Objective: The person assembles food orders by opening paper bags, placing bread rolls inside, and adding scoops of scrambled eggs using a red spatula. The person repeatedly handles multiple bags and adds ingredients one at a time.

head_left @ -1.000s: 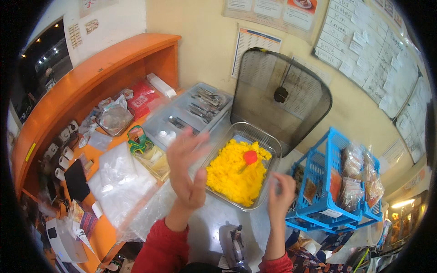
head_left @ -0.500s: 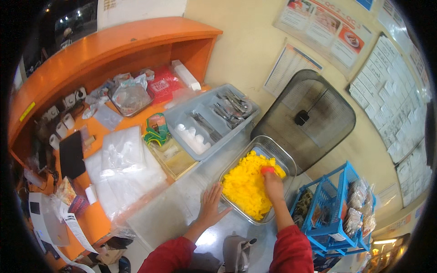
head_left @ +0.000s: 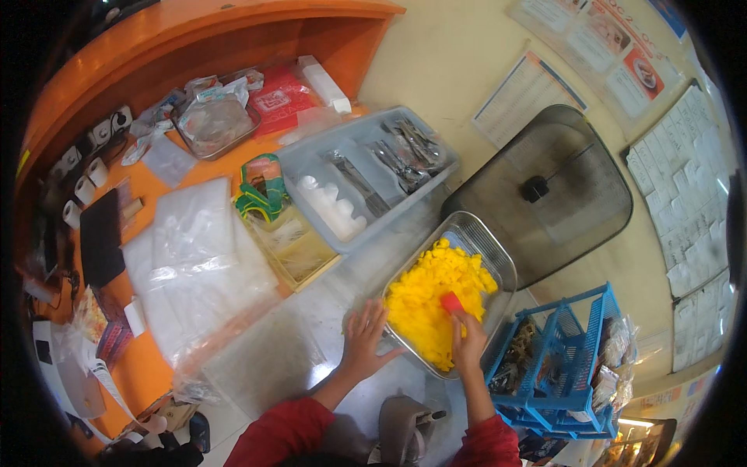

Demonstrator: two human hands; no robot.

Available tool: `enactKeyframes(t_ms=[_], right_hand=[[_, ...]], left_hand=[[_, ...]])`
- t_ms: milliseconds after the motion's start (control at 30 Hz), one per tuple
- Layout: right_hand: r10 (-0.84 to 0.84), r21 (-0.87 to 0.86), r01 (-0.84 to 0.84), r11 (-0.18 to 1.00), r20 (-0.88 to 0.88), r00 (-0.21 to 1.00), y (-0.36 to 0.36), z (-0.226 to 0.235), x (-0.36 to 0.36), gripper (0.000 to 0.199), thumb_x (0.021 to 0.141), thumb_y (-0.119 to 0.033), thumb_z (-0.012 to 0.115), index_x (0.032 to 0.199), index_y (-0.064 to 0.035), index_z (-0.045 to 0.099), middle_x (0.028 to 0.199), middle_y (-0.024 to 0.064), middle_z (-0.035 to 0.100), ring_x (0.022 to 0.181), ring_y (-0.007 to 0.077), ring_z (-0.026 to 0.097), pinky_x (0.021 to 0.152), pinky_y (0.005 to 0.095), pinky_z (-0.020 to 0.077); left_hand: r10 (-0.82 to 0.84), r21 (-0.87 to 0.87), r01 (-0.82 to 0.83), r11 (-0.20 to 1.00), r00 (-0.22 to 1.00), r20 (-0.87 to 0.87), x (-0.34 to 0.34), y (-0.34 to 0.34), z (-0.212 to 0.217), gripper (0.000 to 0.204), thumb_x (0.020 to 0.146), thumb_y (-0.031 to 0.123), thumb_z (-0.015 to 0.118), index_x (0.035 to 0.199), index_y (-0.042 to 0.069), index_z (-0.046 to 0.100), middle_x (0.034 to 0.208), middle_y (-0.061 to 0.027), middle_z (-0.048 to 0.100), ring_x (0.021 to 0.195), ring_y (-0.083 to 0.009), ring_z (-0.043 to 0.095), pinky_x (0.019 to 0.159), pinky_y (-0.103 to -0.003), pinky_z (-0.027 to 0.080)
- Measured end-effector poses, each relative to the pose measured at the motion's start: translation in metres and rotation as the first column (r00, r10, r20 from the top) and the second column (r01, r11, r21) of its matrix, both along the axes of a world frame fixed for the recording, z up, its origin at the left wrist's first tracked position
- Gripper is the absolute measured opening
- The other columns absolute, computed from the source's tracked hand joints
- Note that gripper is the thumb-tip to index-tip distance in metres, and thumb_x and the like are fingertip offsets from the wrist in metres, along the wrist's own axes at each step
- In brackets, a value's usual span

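Note:
A rectangular metal tray (head_left: 504, 265) with a ribbed wall holds a heap of soft, crumbly yellow food (head_left: 428, 296). My right hand (head_left: 468, 336) reaches over its near right side, fingers closed around a small red tool (head_left: 450, 302). The tool's tip meets the yellow heap; its working end is hidden or too small to name. Fingers spread, my left hand (head_left: 366, 340) lies flat against the tray's left rim and holds nothing.
A grey cutlery bin (head_left: 311, 156) with wrapped cutlery and white cups stands behind left, beside a yellow divided box (head_left: 299, 272). Clear plastic bags (head_left: 194, 257) lie farther left. A dark mesh cover (head_left: 576, 179) leans on the wall; a blue basket rack (head_left: 572, 335) stands right.
My right hand has drawn the red tool nearer, from the far right part of the heap toward its middle. My left hand stays at the rim. The view has shifted slightly.

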State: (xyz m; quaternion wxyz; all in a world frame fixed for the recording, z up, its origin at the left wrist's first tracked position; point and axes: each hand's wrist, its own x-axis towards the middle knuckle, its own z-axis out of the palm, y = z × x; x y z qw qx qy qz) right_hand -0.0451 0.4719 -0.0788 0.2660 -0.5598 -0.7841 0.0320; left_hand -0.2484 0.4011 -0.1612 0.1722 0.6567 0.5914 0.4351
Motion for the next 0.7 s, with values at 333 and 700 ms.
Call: enactKeyframes(t_ms=[333,700], right_hand=[[0.171,-0.037,-0.173,0.984,-0.057,0.984,-0.024,-0.004,0.001,0.014,0.085,-0.003,0.056,0.098,-0.0002,0.062,0.093,0.0179,0.064,0.086,0.0351,0.062,0.077,0.0396,0.0499],[0.139,-0.010,-0.148,0.989,-0.285,0.948,-0.030,0.011,-0.028,0.014,0.088,0.001,0.052,0.096,0.0025,0.064,0.091,0.0182,0.066,0.084,0.0307,0.065,0.079,0.0338,0.0498]], left_hand=[[-0.009,-0.030,0.010,0.999,1.000,0.025,0.000,0.001,0.002,0.088,0.080,0.057,0.062,0.142,0.003,0.031,0.151,-0.0158,0.025,0.141,-0.0303,0.018,0.109,-0.055,0.012],[-0.029,-0.032,0.030,0.999,0.999,0.035,-0.002,0.002,0.000,0.095,0.074,0.052,0.070,0.144,0.003,0.027,0.151,-0.0184,0.022,0.141,-0.0348,0.016,0.109,-0.057,0.010]])
